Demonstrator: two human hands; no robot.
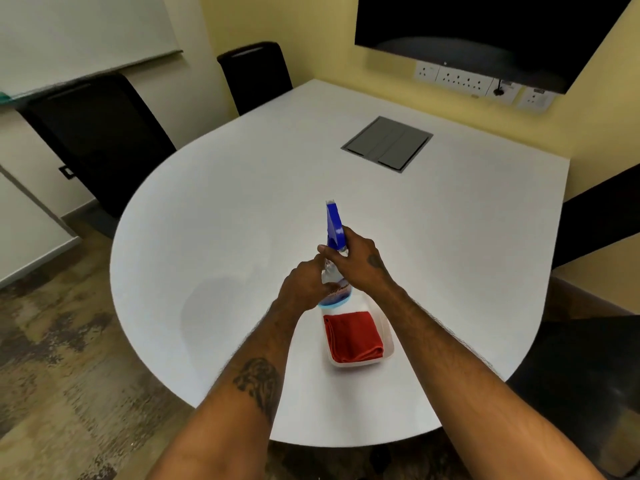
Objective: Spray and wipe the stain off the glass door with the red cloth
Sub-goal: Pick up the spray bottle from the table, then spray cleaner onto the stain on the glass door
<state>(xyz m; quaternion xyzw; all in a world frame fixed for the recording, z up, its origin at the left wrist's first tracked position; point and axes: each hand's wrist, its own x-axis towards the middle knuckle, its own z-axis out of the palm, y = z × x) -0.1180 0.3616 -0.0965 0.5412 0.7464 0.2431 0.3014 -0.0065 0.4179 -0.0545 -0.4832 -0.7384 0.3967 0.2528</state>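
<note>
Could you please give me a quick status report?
Both hands, left hand and right hand, on spray bottle. Red cloth folded in white tray. Nothing obstructing.

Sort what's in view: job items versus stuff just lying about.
For the job: spray bottle, held by the left hand and right hand; red cloth in the white tray.
Lying about: chairs, wall sockets, screen, table hatch.

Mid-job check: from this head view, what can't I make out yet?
- Glass door and its stain: not in the head view at all.
- Spray bottle: neck, trigger and label mostly covered by the left hand and right hand.
- Red cloth in the white tray: folded, so inner faces hidden.
</note>
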